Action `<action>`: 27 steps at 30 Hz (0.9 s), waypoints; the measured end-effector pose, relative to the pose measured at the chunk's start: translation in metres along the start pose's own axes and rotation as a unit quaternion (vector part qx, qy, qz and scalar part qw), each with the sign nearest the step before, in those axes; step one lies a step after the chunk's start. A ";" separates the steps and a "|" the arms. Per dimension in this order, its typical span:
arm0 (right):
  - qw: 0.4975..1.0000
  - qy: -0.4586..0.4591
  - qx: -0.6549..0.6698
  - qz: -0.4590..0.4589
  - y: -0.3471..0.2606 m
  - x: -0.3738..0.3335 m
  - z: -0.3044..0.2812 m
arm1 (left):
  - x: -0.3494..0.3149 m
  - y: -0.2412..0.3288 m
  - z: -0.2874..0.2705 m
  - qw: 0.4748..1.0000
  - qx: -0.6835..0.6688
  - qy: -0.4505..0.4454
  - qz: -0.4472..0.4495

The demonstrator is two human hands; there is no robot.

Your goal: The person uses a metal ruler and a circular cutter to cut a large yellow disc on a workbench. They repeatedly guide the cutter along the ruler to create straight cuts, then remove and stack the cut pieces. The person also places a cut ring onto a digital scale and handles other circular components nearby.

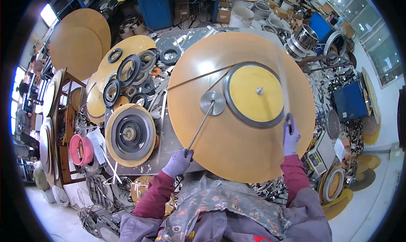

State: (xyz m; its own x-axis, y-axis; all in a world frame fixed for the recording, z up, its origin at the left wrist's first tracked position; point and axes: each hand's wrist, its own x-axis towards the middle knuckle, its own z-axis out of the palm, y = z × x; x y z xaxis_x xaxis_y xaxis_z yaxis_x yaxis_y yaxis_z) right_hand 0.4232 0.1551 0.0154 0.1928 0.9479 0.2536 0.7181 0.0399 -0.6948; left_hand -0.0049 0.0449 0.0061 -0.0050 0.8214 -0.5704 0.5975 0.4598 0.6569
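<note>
Tan board, a big round disc (237, 149), lies flat on the metal bench (169, 140) with a yellow reel (253, 94) of grey strip centred on it and a small silvery coil (212, 103) just beside the reel. Judging by the reel's thin grey rim, little strip is wound on it. Left hand (177, 162) (gloved) is fisted around a thin metal rod (199, 127) reaching to the small coil; right hand (291, 136) reaches forward, fingers curled around a blurred stick (282, 79) rising across the disc.
</note>
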 end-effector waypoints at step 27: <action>0.956 -0.177 -0.229 -0.051 -0.015 0.079 0.056 | -0.004 0.000 0.009 0.999 0.029 0.017 0.010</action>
State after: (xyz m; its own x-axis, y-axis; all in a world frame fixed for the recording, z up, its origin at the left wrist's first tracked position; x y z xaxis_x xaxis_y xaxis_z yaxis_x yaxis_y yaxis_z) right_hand 0.3898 0.2470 0.0081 -0.0749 0.9972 0.0044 0.9543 0.0729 -0.2897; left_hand 0.0020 0.0386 0.0036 -0.0202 0.8416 -0.5397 0.6431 0.4243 0.6375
